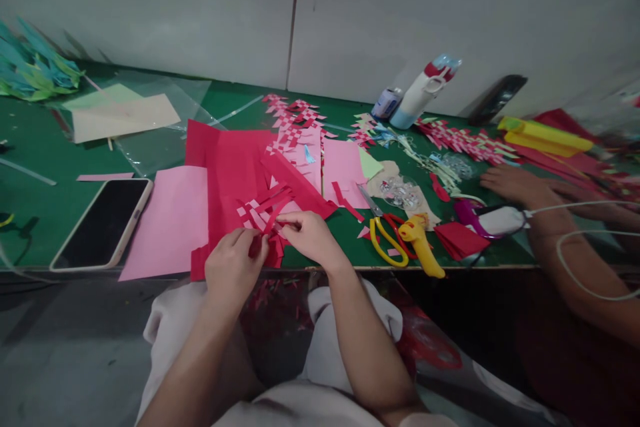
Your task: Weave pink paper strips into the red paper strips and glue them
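Observation:
Between my two hands is a small weave of red and pink paper strips (pixel 254 215), low over the table's front edge. My left hand (pixel 234 263) is closed, thumb and fingers pinching the near side of the strips. From the right, my right hand (pixel 307 235) pinches a red strip at the same weave. The fingertips partly hide the crossing strips. Under and behind them lie a large red paper sheet (pixel 235 167) and a pink sheet (pixel 175 220). Finished-looking woven pink and red paper pieces (pixel 295 120) lie further back.
Left of the sheets lies a phone (pixel 103 223). On the right are yellow-and-red-handled scissors (pixel 387 243), a yellow glue gun (pixel 423 245), a white bottle (pixel 420 97) and a can (pixel 387 103). A co-worker's arm (pixel 555 240) reaches in at far right, beside a white cable.

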`<act>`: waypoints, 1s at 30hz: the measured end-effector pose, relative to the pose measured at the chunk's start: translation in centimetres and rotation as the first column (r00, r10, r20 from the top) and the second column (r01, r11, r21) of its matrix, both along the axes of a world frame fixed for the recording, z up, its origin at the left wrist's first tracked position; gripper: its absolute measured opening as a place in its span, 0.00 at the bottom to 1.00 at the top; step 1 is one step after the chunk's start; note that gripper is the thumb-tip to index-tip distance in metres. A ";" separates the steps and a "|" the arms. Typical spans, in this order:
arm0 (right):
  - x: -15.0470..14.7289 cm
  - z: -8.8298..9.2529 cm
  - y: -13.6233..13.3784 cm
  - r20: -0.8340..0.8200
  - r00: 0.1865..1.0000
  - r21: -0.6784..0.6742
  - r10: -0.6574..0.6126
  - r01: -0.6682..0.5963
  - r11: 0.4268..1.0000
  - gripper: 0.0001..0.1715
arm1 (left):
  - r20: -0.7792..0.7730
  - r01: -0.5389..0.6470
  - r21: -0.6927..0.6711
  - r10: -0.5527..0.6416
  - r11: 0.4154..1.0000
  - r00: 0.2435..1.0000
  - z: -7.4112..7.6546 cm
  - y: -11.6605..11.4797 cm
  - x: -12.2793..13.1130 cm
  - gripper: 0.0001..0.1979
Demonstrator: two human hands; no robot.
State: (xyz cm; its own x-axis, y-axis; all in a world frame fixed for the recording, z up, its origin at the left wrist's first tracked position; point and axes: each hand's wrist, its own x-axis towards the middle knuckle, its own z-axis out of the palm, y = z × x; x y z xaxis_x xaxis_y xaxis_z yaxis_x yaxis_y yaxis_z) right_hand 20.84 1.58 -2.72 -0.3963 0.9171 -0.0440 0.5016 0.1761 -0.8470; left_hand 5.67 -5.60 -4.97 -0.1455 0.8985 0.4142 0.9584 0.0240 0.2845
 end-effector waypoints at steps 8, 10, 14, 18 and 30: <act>-0.7 -0.1 -0.5 -0.081 0.992 0.003 0.093 -0.093 0.996 0.21 | -0.030 -0.053 0.006 0.053 0.999 0.998 0.1 0.3 0.4 0.12; -0.6 0.1 -0.6 -0.058 0.992 0.011 0.114 -0.114 0.993 0.21 | -0.009 -0.073 0.000 0.073 0.997 0.997 0.2 0.4 0.5 0.11; -0.4 0.5 -0.6 0.087 0.994 0.058 0.065 -0.070 0.996 0.19 | 0.060 -0.092 -0.012 0.093 0.996 0.994 0.4 0.3 0.4 0.10; -0.3 0.4 -0.5 0.142 0.986 0.094 0.090 -0.104 0.990 0.19 | 0.105 -0.092 -0.032 0.094 0.995 0.990 0.6 0.3 0.3 0.10; -0.5 -0.6 0.3 0.107 0.985 0.208 0.135 -0.156 0.966 0.10 | 0.104 -0.093 -0.030 0.095 0.995 0.990 0.4 0.3 0.2 0.11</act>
State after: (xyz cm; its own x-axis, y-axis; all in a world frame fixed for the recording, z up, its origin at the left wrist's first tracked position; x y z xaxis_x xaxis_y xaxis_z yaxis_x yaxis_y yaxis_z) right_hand 20.32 1.86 -3.37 -0.5296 0.8416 0.1056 0.5307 0.4259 -0.7328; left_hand 5.88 -5.33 -4.54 -0.2715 0.8886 0.3699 0.9162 0.1209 0.3820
